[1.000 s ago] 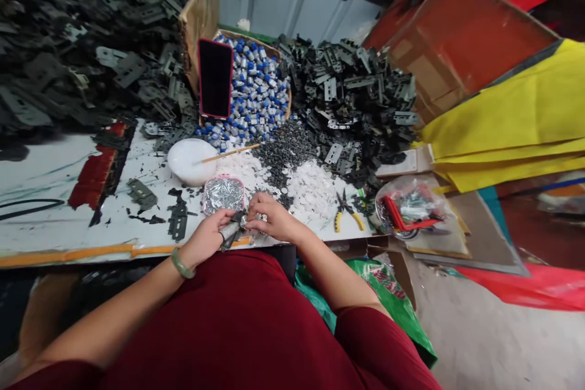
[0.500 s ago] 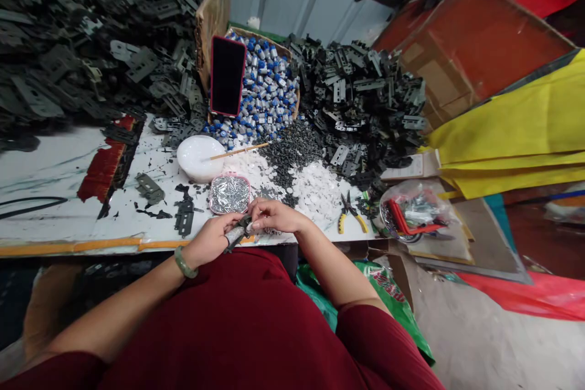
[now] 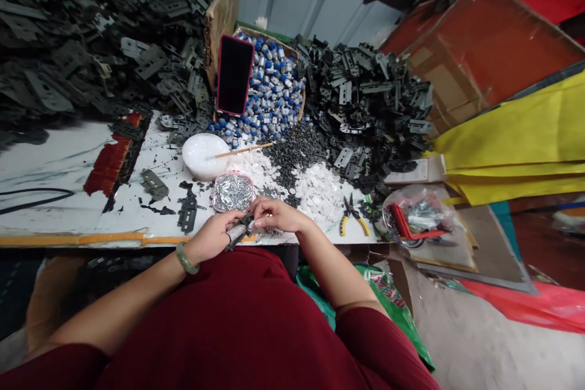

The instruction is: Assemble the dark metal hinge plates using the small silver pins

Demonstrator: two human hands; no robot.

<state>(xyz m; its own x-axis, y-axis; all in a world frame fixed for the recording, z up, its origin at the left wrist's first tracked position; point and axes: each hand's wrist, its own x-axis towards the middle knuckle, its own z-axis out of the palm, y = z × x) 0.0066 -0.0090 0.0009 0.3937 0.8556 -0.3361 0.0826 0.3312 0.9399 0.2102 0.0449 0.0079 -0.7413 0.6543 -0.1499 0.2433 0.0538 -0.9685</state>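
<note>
Left hand: the left hand (image 3: 210,237), bangle-wearing, closes around a dark metal bracket (image 3: 240,233).
Right hand: the right hand (image 3: 278,215) curls over the same piece, fingertips pinching it.
Work: held together just above the front edge of the counter (image 3: 55,161).
Nearby: a pink-rimmed tray of silver screws (image 3: 233,192) lies just ahead; yellow-handled pliers (image 3: 353,217) sit to the right.
Beyond: a white bowl (image 3: 205,156), a phone (image 3: 234,75) propped against blue-and-silver parts (image 3: 274,88), and heaped black brackets (image 3: 365,97).
</note>
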